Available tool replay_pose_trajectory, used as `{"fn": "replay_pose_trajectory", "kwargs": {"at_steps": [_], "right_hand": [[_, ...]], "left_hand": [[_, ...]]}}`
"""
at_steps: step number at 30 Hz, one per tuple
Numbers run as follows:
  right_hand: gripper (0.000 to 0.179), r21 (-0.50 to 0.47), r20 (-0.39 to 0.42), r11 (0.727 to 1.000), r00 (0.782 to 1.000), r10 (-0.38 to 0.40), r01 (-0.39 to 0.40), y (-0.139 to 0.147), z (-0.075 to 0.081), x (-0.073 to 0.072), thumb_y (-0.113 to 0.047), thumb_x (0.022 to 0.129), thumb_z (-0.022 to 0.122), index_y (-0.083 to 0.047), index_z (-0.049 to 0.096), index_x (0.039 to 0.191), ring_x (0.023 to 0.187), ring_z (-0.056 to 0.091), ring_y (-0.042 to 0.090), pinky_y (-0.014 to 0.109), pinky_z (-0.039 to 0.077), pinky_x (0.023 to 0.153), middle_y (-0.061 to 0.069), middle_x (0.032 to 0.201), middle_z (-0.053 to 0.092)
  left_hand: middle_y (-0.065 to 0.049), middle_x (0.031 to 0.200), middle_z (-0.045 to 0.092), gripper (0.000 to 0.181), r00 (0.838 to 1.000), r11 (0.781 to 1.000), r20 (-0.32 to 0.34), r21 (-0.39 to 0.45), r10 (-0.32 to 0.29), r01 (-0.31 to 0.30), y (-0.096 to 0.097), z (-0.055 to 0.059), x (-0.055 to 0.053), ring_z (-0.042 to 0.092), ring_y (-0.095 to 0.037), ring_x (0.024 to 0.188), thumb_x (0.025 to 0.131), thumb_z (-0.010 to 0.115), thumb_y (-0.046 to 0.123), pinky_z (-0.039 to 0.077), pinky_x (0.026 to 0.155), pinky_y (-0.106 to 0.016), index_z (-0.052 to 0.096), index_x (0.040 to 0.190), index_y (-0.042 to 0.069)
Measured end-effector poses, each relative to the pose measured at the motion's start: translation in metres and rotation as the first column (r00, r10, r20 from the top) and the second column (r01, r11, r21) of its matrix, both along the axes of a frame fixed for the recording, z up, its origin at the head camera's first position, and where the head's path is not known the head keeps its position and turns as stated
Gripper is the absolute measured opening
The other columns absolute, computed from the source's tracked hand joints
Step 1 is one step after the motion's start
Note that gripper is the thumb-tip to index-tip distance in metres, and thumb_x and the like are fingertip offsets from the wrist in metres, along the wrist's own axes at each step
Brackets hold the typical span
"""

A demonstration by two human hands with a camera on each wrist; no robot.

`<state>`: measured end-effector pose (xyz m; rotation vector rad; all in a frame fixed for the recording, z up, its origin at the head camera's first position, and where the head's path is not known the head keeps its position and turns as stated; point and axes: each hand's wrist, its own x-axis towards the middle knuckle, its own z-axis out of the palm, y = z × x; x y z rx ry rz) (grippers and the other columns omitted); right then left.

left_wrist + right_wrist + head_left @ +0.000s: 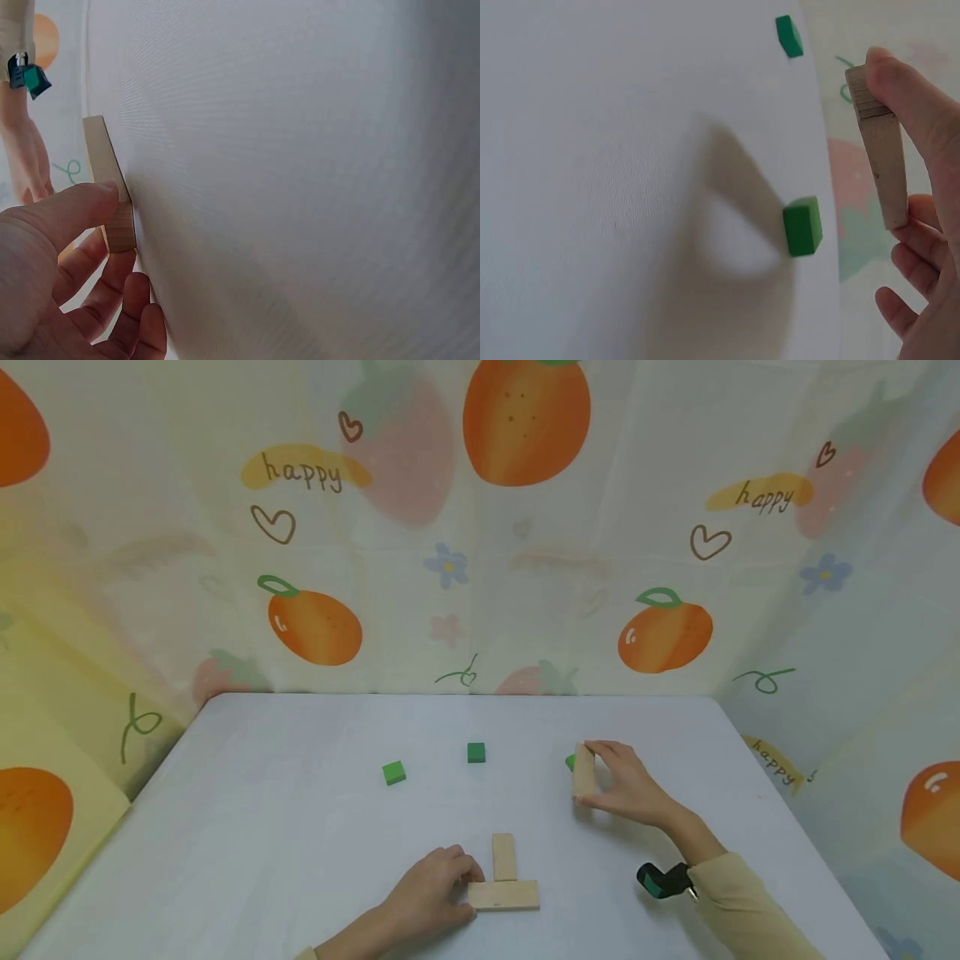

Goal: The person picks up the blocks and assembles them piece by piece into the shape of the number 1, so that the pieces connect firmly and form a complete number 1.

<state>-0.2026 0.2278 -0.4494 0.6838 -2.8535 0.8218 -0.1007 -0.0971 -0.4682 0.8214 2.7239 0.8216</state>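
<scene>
My left hand (433,892) pinches the left end of a plain wooden block (508,897) lying crosswise on the table; thumb and fingers sit on either side of that end in the left wrist view. A second wooden block (504,857) lies behind it, end against its long side, like an upside-down T. Farther back on the right, my right hand (630,785) holds a third wooden block (883,157) by its two ends, thumb at one and fingertips at the other. That block is raised off the table, and partly hides a green block (802,227) behind it in the head view.
A light green block (393,773) and a darker green cube (476,752) stand toward the back of the white table (262,827). A black and green device (663,881) is strapped at the right wrist. A fruit-printed cloth (525,568) hangs behind the table.
</scene>
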Motion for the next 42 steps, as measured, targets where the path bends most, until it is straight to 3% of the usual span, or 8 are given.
{"fn": "replay_pose_trajectory", "kwargs": {"at_steps": [8, 20, 26, 42], "right_hand": [[0.085, 0.003, 0.037, 1.000, 0.999, 0.019, -0.019, -0.020, -0.002, -0.001, -0.044, 0.069, 0.076, -0.003, 0.042, 0.134, 0.121, 0.037, 0.033, 0.054, 0.032, 0.097, 0.016, 0.131, 0.046], [0.083, 0.016, 0.017, 0.995, 0.995, 0.097, -0.097, -0.049, -0.011, -0.001, -0.045, 0.067, 0.077, -0.005, 0.045, 0.131, 0.119, 0.040, 0.029, 0.049, 0.032, 0.097, 0.012, 0.127, 0.049], [0.084, 0.053, 0.055, 0.992, 0.993, 0.108, -0.111, -0.061, -0.017, 0.000, -0.048, 0.068, 0.075, -0.006, 0.043, 0.133, 0.121, 0.040, 0.028, 0.048, 0.034, 0.098, 0.011, 0.130, 0.047], [0.088, 0.103, 0.091, 0.980, 0.983, 0.160, -0.170, -0.089, -0.021, -0.002, -0.055, 0.069, 0.071, -0.007, 0.041, 0.136, 0.124, 0.038, 0.028, 0.046, 0.031, 0.102, 0.011, 0.133, 0.045]], "left_hand": [[0.015, 0.081, 0.052, 0.026, 1.000, 1.000, 0.021, -0.002, 0.012, -0.012, 0.001, 0.000, -0.001, 0.043, 0.000, 0.075, 0.068, 0.077, 0.017, 0.042, 0.066, -0.019, 0.065, 0.091, 0.019], [0.015, 0.080, 0.052, 0.025, 0.999, 1.000, 0.038, -0.011, 0.023, -0.023, 0.002, 0.000, -0.001, 0.043, 0.000, 0.073, 0.068, 0.077, 0.018, 0.043, 0.066, -0.019, 0.065, 0.090, 0.019], [0.015, 0.081, 0.052, 0.026, 0.999, 1.000, 0.043, -0.013, 0.023, -0.022, 0.001, 0.000, -0.001, 0.043, 0.000, 0.074, 0.068, 0.077, 0.018, 0.042, 0.067, -0.019, 0.065, 0.091, 0.019], [0.015, 0.081, 0.052, 0.027, 1.000, 1.000, 0.010, -0.010, 0.010, -0.009, -0.001, 0.000, 0.001, 0.042, 0.000, 0.074, 0.068, 0.078, 0.018, 0.042, 0.066, -0.019, 0.065, 0.091, 0.019]]}}
